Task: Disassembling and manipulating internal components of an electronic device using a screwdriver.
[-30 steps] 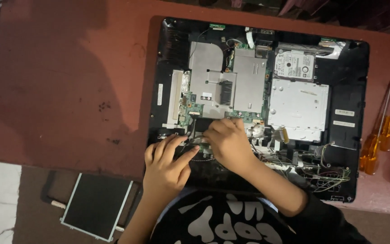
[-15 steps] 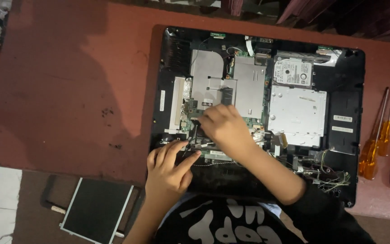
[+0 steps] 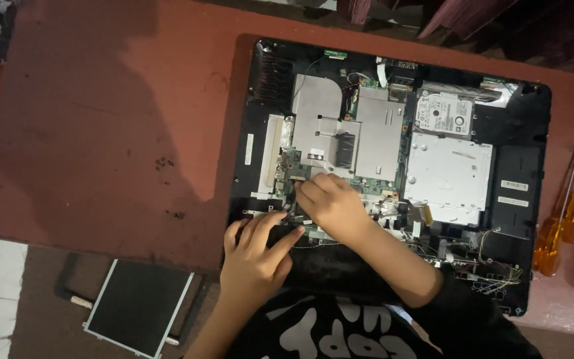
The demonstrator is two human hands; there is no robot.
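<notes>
An opened computer (image 3: pixel 526 166) lies back-up on a reddish table (image 3: pixel 114 133). The right hand (image 3: pixel 330 203) reaches onto the green circuit board (image 3: pixel 293 163) near the computer's lower left, fingertips pinched together on a small part there; what it is I cannot tell. The left hand (image 3: pixel 257 256) rests on the black lower edge, fingers spread. 2 orange-handled screwdrivers (image 3: pixel 563 219) lie right of the computer.

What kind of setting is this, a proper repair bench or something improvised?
Probably improvised, a home or small-shop repair spot: an opened all-in-one computer lies on a worn reddish table, with orange-handled screwdrivers beside it and a loose flat panel on the floor.
</notes>
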